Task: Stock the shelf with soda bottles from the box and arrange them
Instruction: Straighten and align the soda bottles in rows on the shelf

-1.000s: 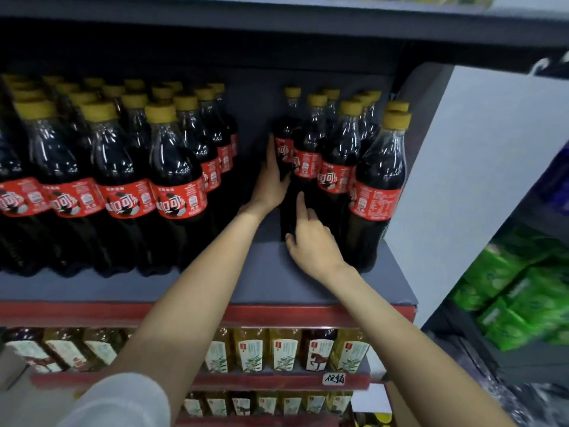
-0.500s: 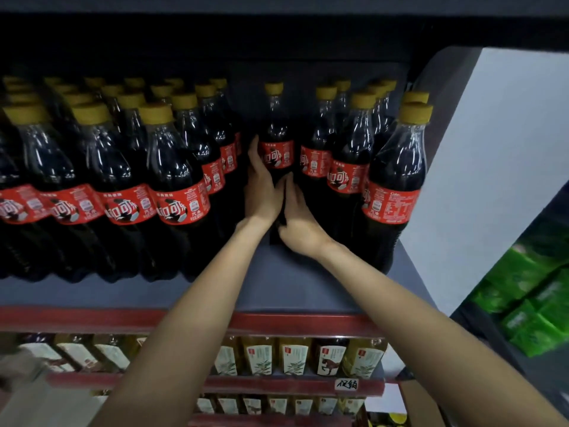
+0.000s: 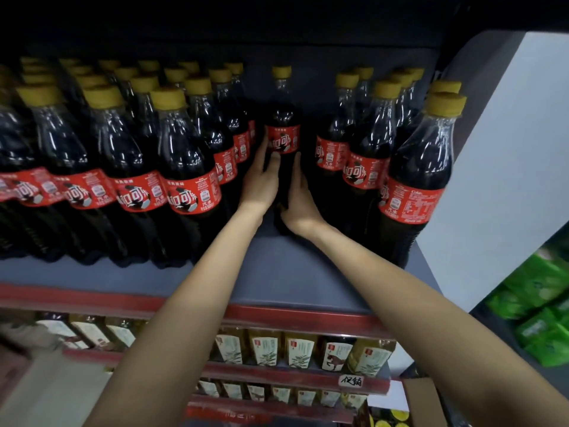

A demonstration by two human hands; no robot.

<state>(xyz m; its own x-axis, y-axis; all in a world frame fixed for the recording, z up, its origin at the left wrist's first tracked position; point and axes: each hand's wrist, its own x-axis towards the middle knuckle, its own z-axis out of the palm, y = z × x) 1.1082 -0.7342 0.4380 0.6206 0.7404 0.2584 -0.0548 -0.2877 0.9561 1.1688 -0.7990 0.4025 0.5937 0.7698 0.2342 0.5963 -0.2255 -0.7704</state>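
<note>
**Single soda bottle held between both hands, centre of shelf**

Both hands are at one soda bottle (image 3: pixel 282 124) standing upright in the middle of the frame, in the gap between two stocked groups. The left hand (image 3: pixel 260 180) lies against the bottle's left side, fingers extended upward to the red label, thumb across the front of the dark body. The right hand (image 3: pixel 300 198) lies against the right side, fingers straight and pointing up, palm flat to the bottle. Neither hand is curled tight; the bottle is pressed between two fairly open palms. Its base is hidden behind the hands.

The left block of bottles (image 3: pixel 135 167) fills the left half of the frame in several rows, yellow caps up, labels forward. The right group of bottles (image 3: pixel 409 180) stands at right of centre, its front bottle near the shelf's right end. The grey shelf (image 3: pixel 277 282) shows bare surface in front of the held bottle, with a red edge strip below.

Lower frame: tea bottles (image 3: pixel 295 349) on the lower shelves, and a handwritten price tag (image 3: pixel 351 380). Green packets (image 3: pixel 535 306) lie at the lower right edge. A cardboard box (image 3: pixel 421 396), partly in view, sits at bottom right.
</note>
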